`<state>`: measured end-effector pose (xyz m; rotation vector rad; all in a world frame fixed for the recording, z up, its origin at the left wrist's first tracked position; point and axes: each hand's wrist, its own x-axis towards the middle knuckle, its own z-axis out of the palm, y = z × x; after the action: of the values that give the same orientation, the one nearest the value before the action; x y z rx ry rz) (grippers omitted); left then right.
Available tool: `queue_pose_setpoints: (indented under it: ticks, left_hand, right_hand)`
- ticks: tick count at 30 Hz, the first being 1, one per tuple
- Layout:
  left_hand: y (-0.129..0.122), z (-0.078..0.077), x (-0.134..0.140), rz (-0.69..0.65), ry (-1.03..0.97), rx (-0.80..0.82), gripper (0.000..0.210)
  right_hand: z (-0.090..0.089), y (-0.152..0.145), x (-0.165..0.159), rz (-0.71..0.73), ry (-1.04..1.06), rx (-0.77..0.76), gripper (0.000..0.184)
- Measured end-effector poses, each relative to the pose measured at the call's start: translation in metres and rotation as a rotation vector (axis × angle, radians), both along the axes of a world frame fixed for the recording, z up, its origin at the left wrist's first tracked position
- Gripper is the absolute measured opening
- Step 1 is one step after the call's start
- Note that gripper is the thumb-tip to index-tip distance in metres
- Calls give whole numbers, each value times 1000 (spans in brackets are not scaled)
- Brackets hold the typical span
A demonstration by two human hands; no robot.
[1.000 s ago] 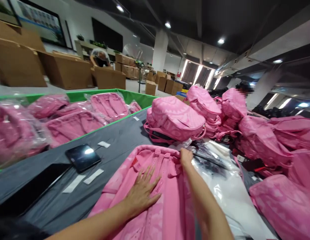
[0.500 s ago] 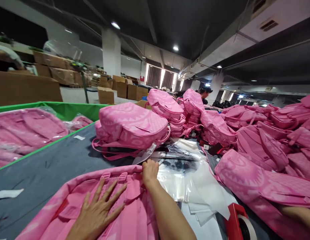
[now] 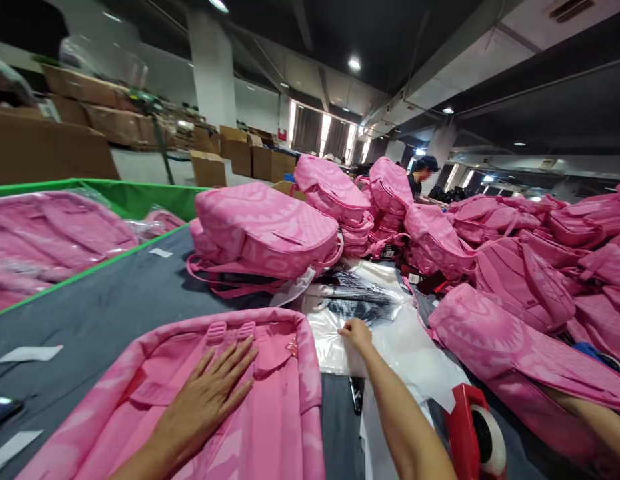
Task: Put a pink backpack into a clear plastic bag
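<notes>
The left hand lies flat, fingers extended, on a pink backpack at seven o'clock. At five, the curled right hand meets clear plastic packaging; whether it grips any is unclear.

no text can be read — the printed plastic bags are too blurred.
</notes>
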<state>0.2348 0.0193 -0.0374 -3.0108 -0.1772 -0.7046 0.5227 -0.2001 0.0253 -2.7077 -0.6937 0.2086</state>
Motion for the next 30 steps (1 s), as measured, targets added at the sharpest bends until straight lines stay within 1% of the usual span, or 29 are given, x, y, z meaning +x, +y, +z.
queue_pose_setpoints:
  ticks: [1,3,5,7,8,10,11,13,14,15,17,19,20,21,22,23,25,26,27,28,29,30]
  left_hand:
    - [0,2,0,25,25,-28,55]
    - [-2,5,0,52,40,-77,54]
    - [-4,5,0,59,10,-104,54]
    - [-4,1,1,56,-54,-115,54]
    - [-4,-2,2,61,-96,-117,53]
    - [-3,-10,3,76,-169,-115,50]
    - [-2,-13,4,79,-188,-112,49]
    - [-1,-13,6,76,-173,-121,47]
    - [-1,-9,7,68,-143,-139,47]
    - [-1,-1,8,61,-104,-170,47]
    - [-5,23,8,68,-8,-270,48]
    - [-19,53,4,102,97,-409,52]
    - [-30,68,-1,96,138,-492,55]
    - [-45,81,-6,46,178,-598,60]
    - [-62,91,-13,-54,226,-749,66]
    - [-82,99,-21,-195,285,-975,72]
    - [-124,106,-34,-478,368,-1534,82]
    - [-143,107,-38,-551,360,-1816,85]
    - [-159,107,-39,-550,293,-2078,85]
    - [-172,107,-39,-487,166,-2292,83]
    - [-180,107,-36,-383,12,-2450,80]
    - [-185,108,-33,-257,-141,-2569,77]
  right_hand:
    - [9,-2,8,-11,-15,4,22]
    - [32,-12,26,-67,-86,32,24]
    - [62,-28,48,-139,-169,80,28]
    - [95,-41,66,-169,-233,139,37]
    - [111,-42,72,-154,-260,174,43]
    - [138,-35,69,-45,-293,247,57]
    - [148,-27,61,44,-296,280,62]
    - [162,-8,29,237,-287,336,68]
    - [166,0,7,323,-282,358,68]
    - [170,4,-17,393,-281,389,68]
    - [174,1,-66,484,-290,482,63]
    - [173,-15,-107,509,-297,617,57]
    - [171,-24,-123,497,-291,682,54]
    - [167,-32,-137,473,-281,735,51]
    - [161,-39,-147,451,-266,771,49]
    - [155,-43,-157,432,-251,796,48]
    - [139,-47,-174,408,-223,822,48]
    - [130,-47,-183,402,-210,830,48]
    - [122,-48,-192,402,-190,833,48]
    - [115,-50,-201,398,-170,834,48]
    - [109,-53,-208,393,-151,834,47]
    - [104,-57,-215,389,-134,834,47]
